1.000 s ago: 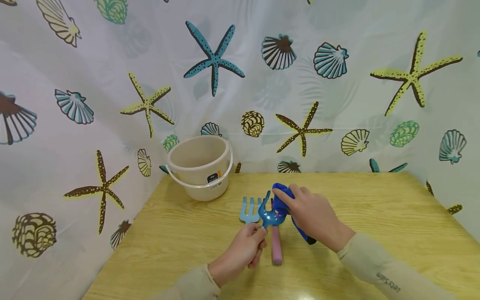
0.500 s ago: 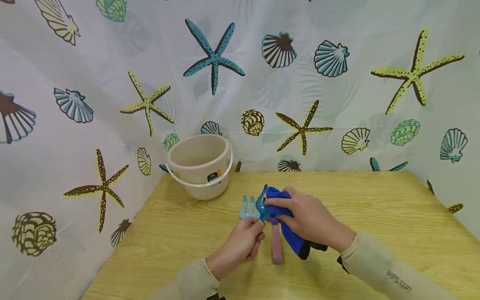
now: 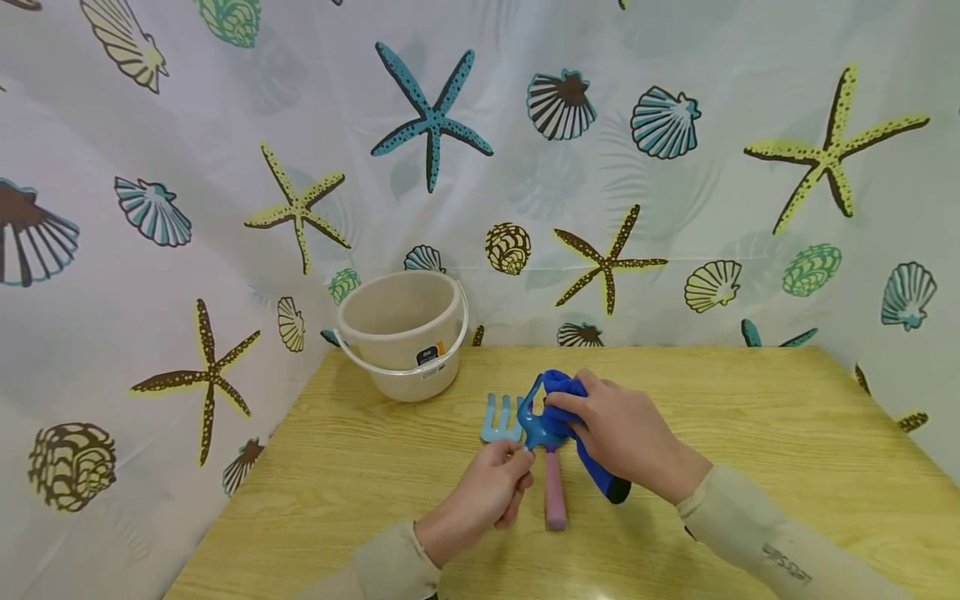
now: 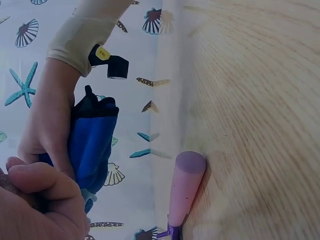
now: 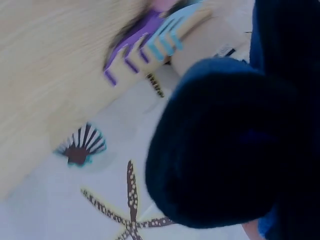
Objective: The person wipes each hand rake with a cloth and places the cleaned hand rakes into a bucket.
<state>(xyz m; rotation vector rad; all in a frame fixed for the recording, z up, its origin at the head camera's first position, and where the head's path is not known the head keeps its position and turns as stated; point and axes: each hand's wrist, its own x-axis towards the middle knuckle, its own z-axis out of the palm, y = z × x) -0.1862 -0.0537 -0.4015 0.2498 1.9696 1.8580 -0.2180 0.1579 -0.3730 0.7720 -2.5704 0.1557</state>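
In the head view my left hand [image 3: 487, 487] pinches the lower end of a glossy blue hand fork [image 3: 534, 429] with curved prongs; most of its handle is hidden in the fist. My right hand [image 3: 633, 437] grips a blue cloth [image 3: 596, 475] with black edging, bunched over the fork's right-hand prongs and hiding them. One prong at the left shows bare. The cloth's loose end hangs below the right hand. In the left wrist view the cloth [image 4: 92, 147] is held beside the curled left fingers [image 4: 45, 182]. Dark cloth [image 5: 215, 145] fills much of the right wrist view.
Beneath the hands, a purple fork with a pink handle [image 3: 554, 492] lies on the wooden table [image 3: 750, 433], beside a light-blue fork [image 3: 498, 429]. A beige bucket [image 3: 408, 362] with a white handle stands at the back left. A shell-and-starfish curtain [image 3: 637, 42] encloses the table.
My right hand moves the cloth left across the prongs, then back right. The blue fork turns in my left hand, swinging away and back. The cloth's loose end shifts. Bucket and lying forks stay put.
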